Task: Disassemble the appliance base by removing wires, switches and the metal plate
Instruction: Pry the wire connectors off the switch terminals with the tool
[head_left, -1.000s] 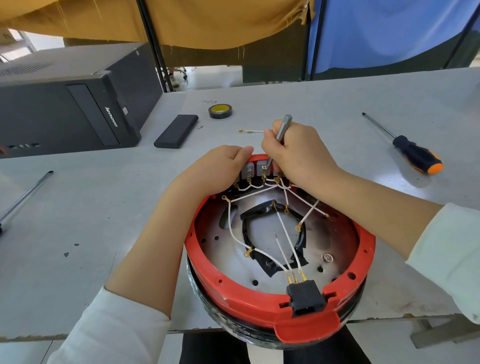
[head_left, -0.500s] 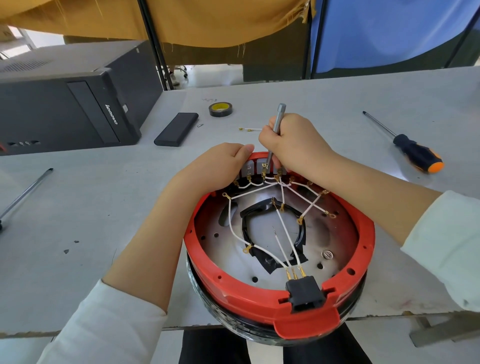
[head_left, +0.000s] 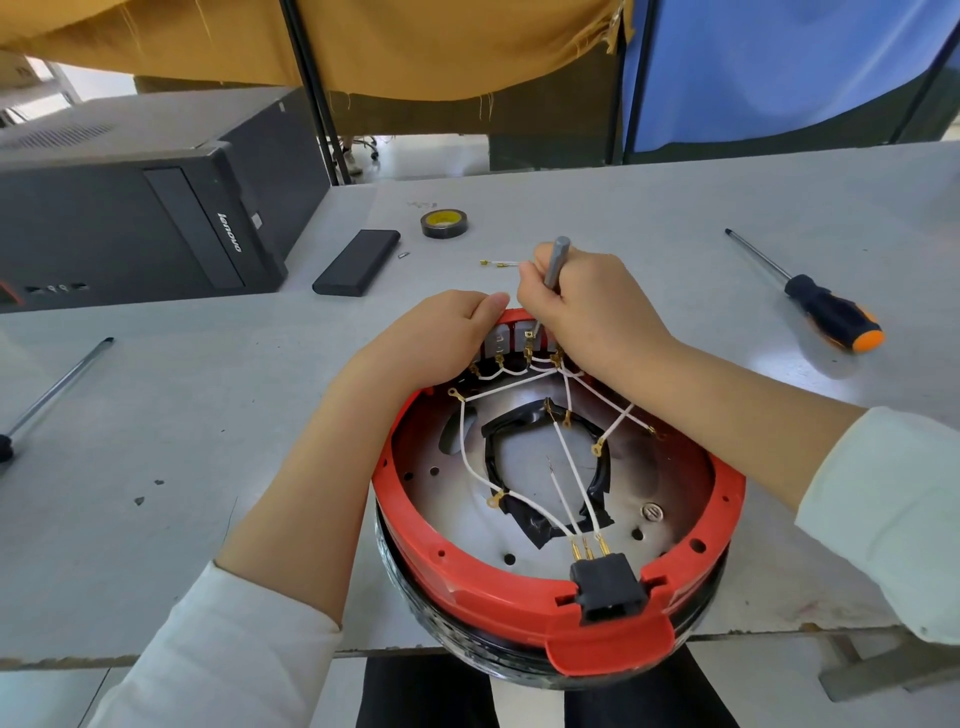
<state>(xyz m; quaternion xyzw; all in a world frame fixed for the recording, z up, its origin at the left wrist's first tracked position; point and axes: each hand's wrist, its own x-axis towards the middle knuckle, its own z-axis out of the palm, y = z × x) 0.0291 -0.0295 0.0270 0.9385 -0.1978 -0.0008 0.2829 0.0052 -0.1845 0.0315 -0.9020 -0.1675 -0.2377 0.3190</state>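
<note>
The round red appliance base lies upside down at the table's near edge. Inside it a shiny metal plate carries white wires with brass terminals. A black plug socket sits in the near rim. Grey switches line the far rim. My left hand grips the far rim beside the switches. My right hand grips a grey metal tool, its tip at a brass terminal on the switches.
On the grey table lie a black-and-orange screwdriver at the right, a tape roll, a black slab, a loose short wire and a metal rod at the left. A black computer case stands back left.
My right hand with the tool has shifted slightly left and upward along the switches. My left hand stays on the rim.
</note>
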